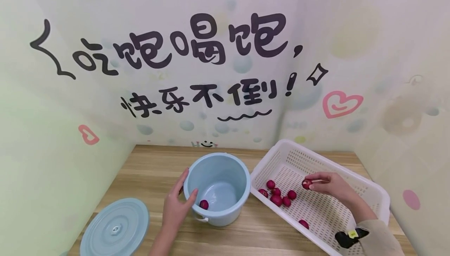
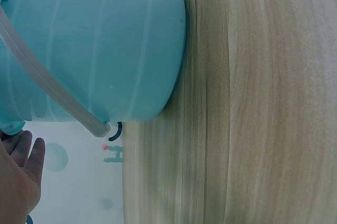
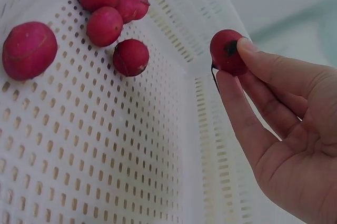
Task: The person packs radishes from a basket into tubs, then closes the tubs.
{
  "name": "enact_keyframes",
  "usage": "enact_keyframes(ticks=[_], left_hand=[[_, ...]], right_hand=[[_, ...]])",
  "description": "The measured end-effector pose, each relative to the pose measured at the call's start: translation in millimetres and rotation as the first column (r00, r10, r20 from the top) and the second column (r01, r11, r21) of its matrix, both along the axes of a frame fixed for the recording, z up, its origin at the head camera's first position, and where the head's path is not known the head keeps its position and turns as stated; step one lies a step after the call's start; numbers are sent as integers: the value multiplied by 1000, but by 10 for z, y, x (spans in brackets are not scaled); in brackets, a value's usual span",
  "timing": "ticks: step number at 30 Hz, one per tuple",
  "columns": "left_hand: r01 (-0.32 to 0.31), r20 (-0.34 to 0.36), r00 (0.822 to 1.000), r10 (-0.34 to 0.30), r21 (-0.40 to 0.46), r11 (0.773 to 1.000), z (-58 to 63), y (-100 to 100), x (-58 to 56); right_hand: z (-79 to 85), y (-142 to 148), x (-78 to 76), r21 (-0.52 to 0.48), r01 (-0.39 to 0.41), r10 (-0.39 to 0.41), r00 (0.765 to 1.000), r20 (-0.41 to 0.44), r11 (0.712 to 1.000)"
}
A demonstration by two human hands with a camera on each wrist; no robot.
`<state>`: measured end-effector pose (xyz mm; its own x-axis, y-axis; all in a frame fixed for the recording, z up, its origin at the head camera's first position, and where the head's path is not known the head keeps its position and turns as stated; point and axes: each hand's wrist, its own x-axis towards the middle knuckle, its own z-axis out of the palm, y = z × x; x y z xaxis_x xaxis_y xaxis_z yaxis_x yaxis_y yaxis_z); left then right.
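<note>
My right hand (image 1: 330, 185) pinches a small red radish (image 3: 226, 51) between thumb and fingertips, held above the white basket (image 1: 351, 170). The right wrist view shows a dark patch and a thin root on that radish. Several more radishes (image 1: 276, 200) lie in the basket, most of them grouped at its left side, one (image 1: 304, 224) nearer the front. With thumb inside and fingers outside, my left hand (image 1: 175, 205) holds the rim of a light blue bucket (image 1: 225, 217). A single radish (image 1: 204, 204) sits on the bucket's floor, near the left thumb.
A round blue lid (image 1: 114, 228) lies flat on the wooden table (image 1: 154, 166), left of the bucket. The bucket's pale handle (image 2: 47, 79) hangs down its side. Behind the table rises a printed wall covering (image 1: 225, 131). The basket stands close to the bucket's right side.
</note>
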<state>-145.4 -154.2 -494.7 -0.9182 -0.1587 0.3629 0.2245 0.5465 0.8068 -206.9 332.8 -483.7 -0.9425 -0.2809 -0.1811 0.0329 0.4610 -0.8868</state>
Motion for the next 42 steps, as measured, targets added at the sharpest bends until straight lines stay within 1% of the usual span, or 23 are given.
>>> enact_keyframes(ticks=[4, 9, 14, 17, 21, 24, 28, 35, 42], left_hand=[[6, 3, 1000, -6, 4, 1000, 7, 0, -3], [8, 11, 1000, -8, 2, 1000, 14, -4, 5], [5, 14, 1000, -5, 2, 1000, 14, -1, 11], [0, 13, 1000, -1, 6, 1000, 14, 3, 10], [0, 15, 1000, 0, 13, 1000, 15, 4, 8], [1, 20, 1000, -1, 17, 1000, 16, 6, 7], [2, 17, 1000, -3, 17, 1000, 19, 9, 5], [-8, 12, 1000, 7, 18, 1000, 0, 6, 4], [-3, 10, 1000, 3, 19, 1000, -3, -2, 1]], right_hand=[[78, -28, -7, -7, -18, 17, 999, -40, 1000], [182, -104, -6, -21, -15, 14, 999, -52, 1000], [335, -262, 40, -39, -25, 21, 995, -93, 999], [430, -376, 61, -65, -40, 32, 992, -124, 997], [521, -525, 68, -108, -53, 37, 989, -145, 993], [566, -635, 69, -120, -54, 35, 987, -157, 991], [622, -778, 74, -100, -50, 32, 984, -174, 994], [721, -1051, 67, -101, -91, 68, 976, -209, 991], [752, -1314, 56, -114, -103, 78, 976, -204, 988]])
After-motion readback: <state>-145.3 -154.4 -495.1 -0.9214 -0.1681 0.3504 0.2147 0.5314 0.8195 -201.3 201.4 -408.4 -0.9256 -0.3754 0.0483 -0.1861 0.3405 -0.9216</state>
